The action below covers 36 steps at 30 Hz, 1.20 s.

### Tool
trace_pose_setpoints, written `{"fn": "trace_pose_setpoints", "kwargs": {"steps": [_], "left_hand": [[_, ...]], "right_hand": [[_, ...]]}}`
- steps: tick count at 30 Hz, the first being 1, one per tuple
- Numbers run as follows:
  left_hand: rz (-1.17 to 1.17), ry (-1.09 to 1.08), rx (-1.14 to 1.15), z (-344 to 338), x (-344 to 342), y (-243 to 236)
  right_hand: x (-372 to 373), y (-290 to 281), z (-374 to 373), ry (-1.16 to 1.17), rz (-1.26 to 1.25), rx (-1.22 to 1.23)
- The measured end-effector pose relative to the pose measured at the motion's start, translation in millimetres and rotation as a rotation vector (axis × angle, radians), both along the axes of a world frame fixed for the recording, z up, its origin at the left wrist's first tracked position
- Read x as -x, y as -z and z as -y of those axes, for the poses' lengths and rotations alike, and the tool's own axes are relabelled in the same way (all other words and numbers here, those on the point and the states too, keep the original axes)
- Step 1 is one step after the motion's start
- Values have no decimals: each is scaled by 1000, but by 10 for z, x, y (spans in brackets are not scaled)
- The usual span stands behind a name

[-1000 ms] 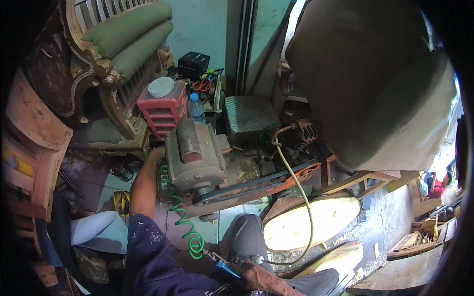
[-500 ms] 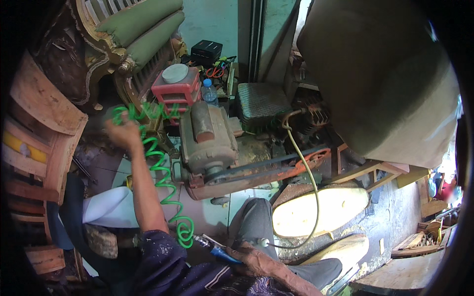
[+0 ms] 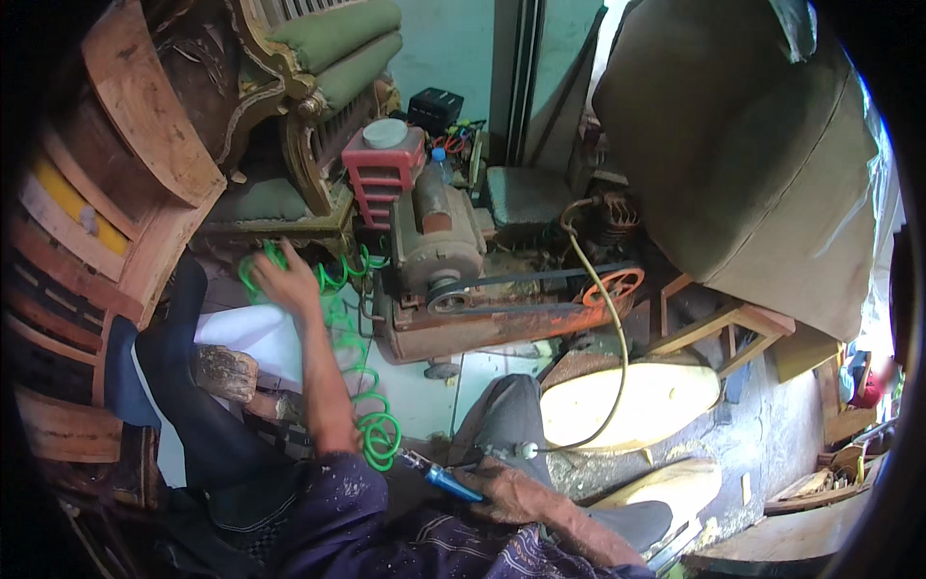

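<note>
My left hand [image 3: 287, 282] is closed around loops of a green coiled air hose [image 3: 382, 442], out at the left in front of the carved chair. The coils run from that hand back toward the compressor [image 3: 439, 253] and also down to a metal coupling near my lap. That coupling joins a blue air tool [image 3: 451, 483], which my right hand [image 3: 516, 494] grips low in the middle. My fingers and sleeve hide the tool's far end, so its exact kind does not show.
An orange belt wheel [image 3: 613, 287] sits on the compressor's right side. Red plastic drawers [image 3: 383, 179] stand behind it. Wooden chair frames [image 3: 154, 125] crowd the left, and a large brown upholstered piece [image 3: 733, 145] fills the upper right. Pale oval panels [image 3: 627, 405] lie at right.
My left hand has come lower and nearer with the green hose, whose coils sway and blur. The view has shifted slightly left. My right hand keeps its grip on the blue tool.
</note>
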<state>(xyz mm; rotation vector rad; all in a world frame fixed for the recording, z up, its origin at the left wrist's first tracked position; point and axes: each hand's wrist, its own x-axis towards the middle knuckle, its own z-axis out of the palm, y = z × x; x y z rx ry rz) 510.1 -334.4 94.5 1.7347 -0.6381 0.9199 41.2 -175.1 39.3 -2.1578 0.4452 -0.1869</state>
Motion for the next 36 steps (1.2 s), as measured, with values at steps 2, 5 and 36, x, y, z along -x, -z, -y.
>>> {"fn": "trace_pose_setpoints", "kwargs": {"steps": [2,5,36], "left_hand": [[-304,-11,-317,-230,-4,1041],[-507,109,-850,-685,194,2368],[-521,1074,-1351,2811,-862,1590]], "right_hand": [[57,154,-28,-42,-74,78],[117,402,-61,-103,-211,306],[326,227,643,346,-291,-40]]}}
